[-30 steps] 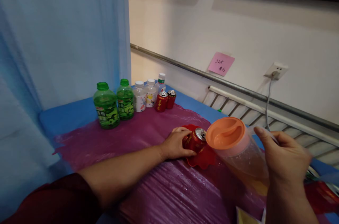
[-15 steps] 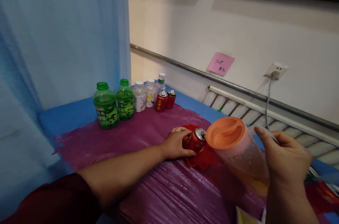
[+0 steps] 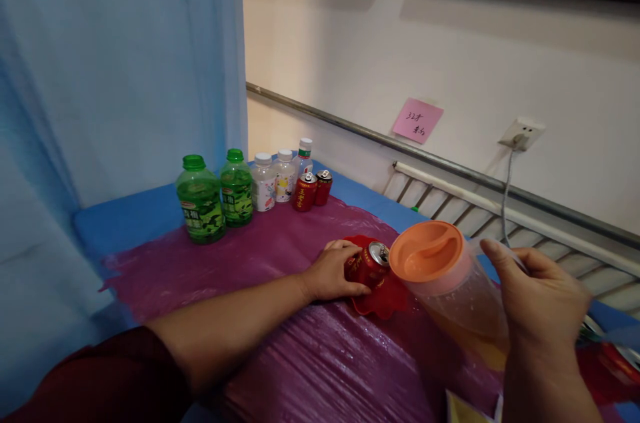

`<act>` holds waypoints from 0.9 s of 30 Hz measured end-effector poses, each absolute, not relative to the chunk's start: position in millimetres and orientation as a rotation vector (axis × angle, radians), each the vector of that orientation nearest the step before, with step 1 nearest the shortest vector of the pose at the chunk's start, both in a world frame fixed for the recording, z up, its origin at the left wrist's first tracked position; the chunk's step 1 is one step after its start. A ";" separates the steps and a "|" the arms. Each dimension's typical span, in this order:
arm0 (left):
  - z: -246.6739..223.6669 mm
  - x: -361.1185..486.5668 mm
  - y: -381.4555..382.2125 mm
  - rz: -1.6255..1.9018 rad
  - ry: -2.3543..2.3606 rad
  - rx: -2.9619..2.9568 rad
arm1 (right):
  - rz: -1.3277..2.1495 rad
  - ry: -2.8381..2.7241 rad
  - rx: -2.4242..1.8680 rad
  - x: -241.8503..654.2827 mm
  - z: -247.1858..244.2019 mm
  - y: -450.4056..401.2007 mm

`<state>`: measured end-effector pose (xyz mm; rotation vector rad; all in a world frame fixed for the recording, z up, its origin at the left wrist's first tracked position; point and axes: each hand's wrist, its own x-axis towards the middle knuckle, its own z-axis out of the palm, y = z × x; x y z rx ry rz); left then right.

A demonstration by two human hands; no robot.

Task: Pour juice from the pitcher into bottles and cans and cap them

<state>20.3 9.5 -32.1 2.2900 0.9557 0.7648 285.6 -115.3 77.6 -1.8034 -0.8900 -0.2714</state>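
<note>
My left hand (image 3: 336, 271) is closed around a red drink can (image 3: 367, 267), which leans to the right with its opened top facing the jug. Under the can lies a red wavy-edged dish or mat (image 3: 383, 303). By its handle my right hand (image 3: 543, 296) grips a clear plastic jug (image 3: 465, 306) with an orange lid (image 3: 427, 253). The jug is tilted left, its lid right beside the can's top, and amber liquid rests in its lower part. Whether any liquid flows between them I cannot tell.
Green bottles (image 3: 200, 203), white-capped bottles (image 3: 264, 183) and red cans (image 3: 305, 193) stand at the back left. Purple plastic sheeting (image 3: 280, 243) covers the blue table (image 3: 125, 209). More cans (image 3: 623, 359) are at the right edge. A radiator (image 3: 450, 196) runs along the wall.
</note>
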 end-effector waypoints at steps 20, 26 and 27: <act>-32.3 19.8 10.3 0.766 0.937 2.308 | -0.282 -0.901 -1.797 284.8 77.7 -116.2; -32.9 20.1 10.3 0.771 0.942 2.306 | -0.313 -0.921 -1.800 283.9 79.0 -117.0; -33.1 20.1 10.4 0.770 0.941 2.306 | -0.320 -0.925 -1.802 283.2 79.6 -117.2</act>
